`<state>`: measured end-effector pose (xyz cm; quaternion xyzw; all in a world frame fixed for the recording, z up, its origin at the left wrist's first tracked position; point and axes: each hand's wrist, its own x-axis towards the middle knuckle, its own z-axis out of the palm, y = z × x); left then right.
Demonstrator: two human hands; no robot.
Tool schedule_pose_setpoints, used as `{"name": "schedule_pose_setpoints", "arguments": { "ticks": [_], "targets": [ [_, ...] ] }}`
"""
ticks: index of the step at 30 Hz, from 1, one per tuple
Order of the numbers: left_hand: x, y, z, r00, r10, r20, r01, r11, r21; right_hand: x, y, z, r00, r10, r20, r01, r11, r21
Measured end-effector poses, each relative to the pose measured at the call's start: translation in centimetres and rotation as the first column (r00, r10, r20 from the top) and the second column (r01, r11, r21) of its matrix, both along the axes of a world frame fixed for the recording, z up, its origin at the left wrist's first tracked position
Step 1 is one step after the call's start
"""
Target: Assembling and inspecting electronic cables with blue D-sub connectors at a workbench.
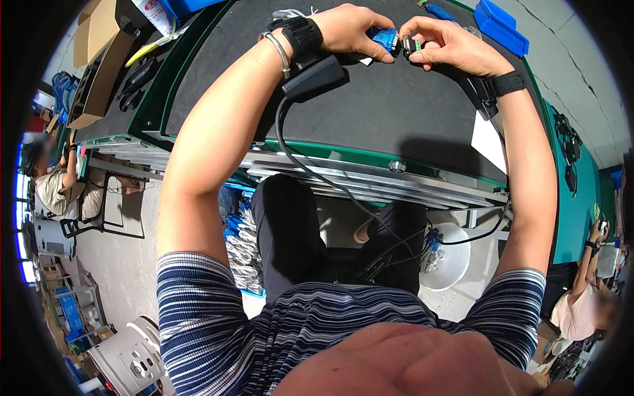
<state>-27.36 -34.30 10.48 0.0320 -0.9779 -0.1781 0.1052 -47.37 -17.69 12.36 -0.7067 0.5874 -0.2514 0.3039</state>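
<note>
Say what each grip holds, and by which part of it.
The left grip pinches a blue plug by its blue body. The right grip holds a small black-and-green plug, apparently by its edges; the exact spot is partly hidden.

The black benchtop (383, 112) bears a white sheet (487, 144) at front right.

Brightly lit, hard-shadowed, strongly fisheye-bent (corners black)
</note>
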Motion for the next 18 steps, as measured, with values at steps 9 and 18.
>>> {"name": "schedule_pose_setpoints", "arguments": {
  "ticks": [9, 18],
  "targets": [
    [0.0, 0.1, 0.1, 1.000, 0.001, 0.020, -0.001, 1.000, -0.012, 0.7, -0.2, 0.0, 0.999, -0.003, -0.043, -0.001, 0.996, -0.090],
    [0.0, 0.8, 1.1, 0.999, 0.039, 0.022, -0.041, 0.988, 0.149, 1.2, -0.1, 0.2, 0.991, -0.070, -0.111, 0.059, 0.993, -0.103]
  ]
}}
